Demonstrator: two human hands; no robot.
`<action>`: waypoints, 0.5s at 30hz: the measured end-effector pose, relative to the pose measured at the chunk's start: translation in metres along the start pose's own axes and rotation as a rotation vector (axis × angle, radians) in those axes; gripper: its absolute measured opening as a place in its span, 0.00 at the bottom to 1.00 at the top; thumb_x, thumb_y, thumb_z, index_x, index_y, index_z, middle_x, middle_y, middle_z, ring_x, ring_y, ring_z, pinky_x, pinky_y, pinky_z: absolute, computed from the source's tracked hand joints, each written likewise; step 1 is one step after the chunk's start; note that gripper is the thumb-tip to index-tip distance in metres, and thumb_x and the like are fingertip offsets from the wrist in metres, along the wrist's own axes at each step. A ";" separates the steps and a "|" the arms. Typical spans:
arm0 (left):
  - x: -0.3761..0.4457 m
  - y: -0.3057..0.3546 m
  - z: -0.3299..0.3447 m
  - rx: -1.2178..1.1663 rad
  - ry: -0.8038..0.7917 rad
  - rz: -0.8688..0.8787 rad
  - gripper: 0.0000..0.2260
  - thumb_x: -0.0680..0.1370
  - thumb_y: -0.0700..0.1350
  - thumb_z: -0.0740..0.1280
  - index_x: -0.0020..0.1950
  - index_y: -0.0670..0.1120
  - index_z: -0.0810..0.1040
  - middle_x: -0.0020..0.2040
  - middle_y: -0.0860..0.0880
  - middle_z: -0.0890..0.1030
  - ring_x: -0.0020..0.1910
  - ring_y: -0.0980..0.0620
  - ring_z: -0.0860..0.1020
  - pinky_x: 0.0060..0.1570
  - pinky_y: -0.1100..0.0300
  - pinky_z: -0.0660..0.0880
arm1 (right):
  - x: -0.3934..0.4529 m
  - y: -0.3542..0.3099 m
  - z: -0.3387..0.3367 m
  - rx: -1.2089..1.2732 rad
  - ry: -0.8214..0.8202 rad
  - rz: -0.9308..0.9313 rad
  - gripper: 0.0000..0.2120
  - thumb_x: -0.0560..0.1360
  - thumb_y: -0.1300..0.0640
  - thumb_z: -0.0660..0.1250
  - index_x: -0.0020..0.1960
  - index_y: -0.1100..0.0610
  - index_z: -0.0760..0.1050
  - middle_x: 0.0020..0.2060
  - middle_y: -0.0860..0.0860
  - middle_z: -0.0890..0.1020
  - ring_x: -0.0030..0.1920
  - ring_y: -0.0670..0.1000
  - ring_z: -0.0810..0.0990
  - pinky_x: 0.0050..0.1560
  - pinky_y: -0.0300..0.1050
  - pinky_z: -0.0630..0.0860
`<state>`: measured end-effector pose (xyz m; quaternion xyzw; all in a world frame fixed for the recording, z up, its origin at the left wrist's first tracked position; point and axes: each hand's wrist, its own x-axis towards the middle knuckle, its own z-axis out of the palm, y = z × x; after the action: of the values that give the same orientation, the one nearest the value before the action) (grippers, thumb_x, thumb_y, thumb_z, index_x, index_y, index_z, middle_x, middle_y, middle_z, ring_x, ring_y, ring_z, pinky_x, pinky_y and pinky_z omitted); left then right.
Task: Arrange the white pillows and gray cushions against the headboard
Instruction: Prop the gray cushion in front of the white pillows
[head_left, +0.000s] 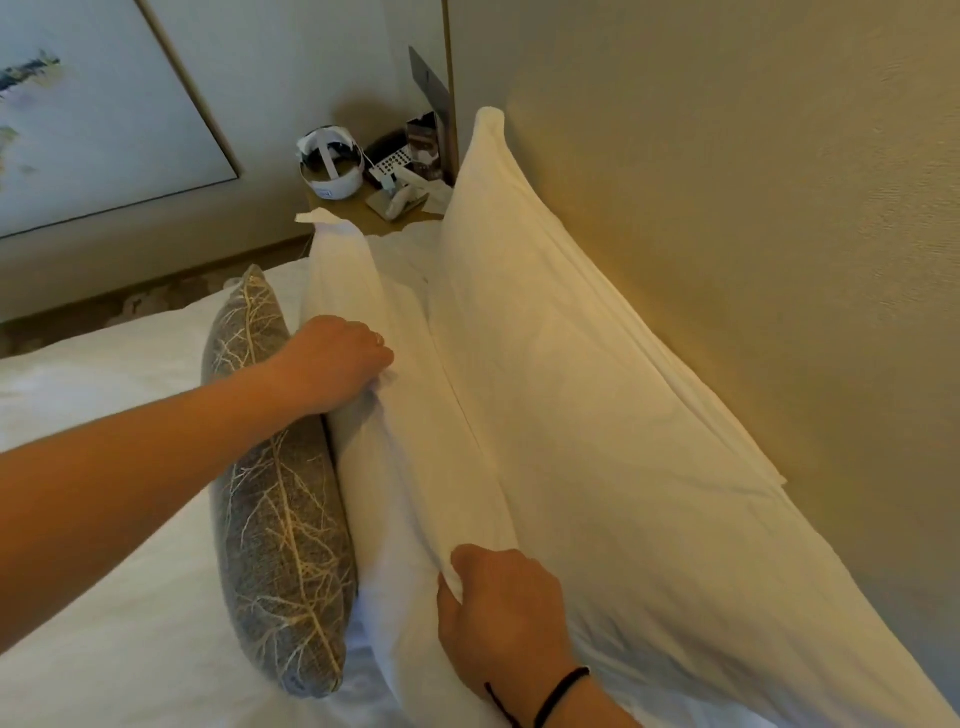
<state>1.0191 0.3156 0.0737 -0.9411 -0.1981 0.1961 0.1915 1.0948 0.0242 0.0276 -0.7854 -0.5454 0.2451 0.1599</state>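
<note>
A large white pillow (597, 415) leans upright against the beige headboard (753, 234). In front of it stands a second white pillow (410, 441), on edge. My left hand (337, 364) pinches the top edge of this front pillow near its far end. My right hand (498, 613) grips the same edge at the near end. A gray cushion (275, 519) with a pale branch pattern stands on edge against the front pillow's outer face, under my left forearm.
White bed linen (104, 415) spreads to the left. Beyond the pillows a wooden nightstand (358, 213) holds a white headset (330, 166), a remote and small items. A framed picture (104, 104) hangs on the far wall.
</note>
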 end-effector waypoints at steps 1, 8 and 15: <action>-0.002 0.007 0.001 0.011 -0.046 -0.011 0.07 0.80 0.46 0.61 0.56 0.51 0.76 0.51 0.52 0.79 0.51 0.50 0.77 0.50 0.54 0.75 | 0.000 0.001 0.003 0.018 -0.085 0.037 0.17 0.76 0.39 0.51 0.36 0.50 0.62 0.38 0.50 0.79 0.39 0.55 0.77 0.37 0.46 0.65; 0.000 0.037 0.016 -0.109 -0.124 0.054 0.16 0.80 0.45 0.58 0.67 0.54 0.72 0.62 0.52 0.77 0.59 0.49 0.74 0.57 0.52 0.72 | -0.013 0.018 0.011 0.267 -0.245 0.306 0.26 0.67 0.24 0.56 0.38 0.48 0.66 0.39 0.44 0.72 0.36 0.44 0.71 0.34 0.39 0.64; -0.002 0.059 0.011 -0.286 -0.287 0.258 0.20 0.81 0.55 0.51 0.73 0.61 0.63 0.73 0.53 0.69 0.66 0.48 0.66 0.64 0.49 0.65 | -0.027 0.027 0.009 0.620 -0.204 0.487 0.09 0.78 0.43 0.62 0.53 0.46 0.67 0.42 0.46 0.78 0.40 0.46 0.77 0.41 0.42 0.76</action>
<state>1.0297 0.2680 0.0395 -0.9387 -0.1270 0.3206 -0.0005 1.1028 -0.0104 0.0118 -0.7778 -0.2567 0.5055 0.2714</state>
